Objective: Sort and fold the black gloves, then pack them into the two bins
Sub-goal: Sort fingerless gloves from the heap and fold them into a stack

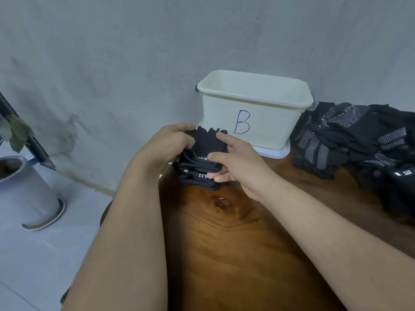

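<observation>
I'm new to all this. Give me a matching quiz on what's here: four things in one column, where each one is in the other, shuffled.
Things:
1. bin
2. glove stack
3. glove pile
4. pot

Places:
a. on the floor, left
b. between left hand and right hand
c. loose on the table, right
d. by the wall, marked B

Pairs: 1-d, 2-b, 3-c, 4-a.

L arm (125, 232) & R arm (325, 221) bare, reaching fwd, converging. L hand (171, 142) curled over glove stack (202, 160) from left. R hand (240, 164) grips right edge.
</observation>
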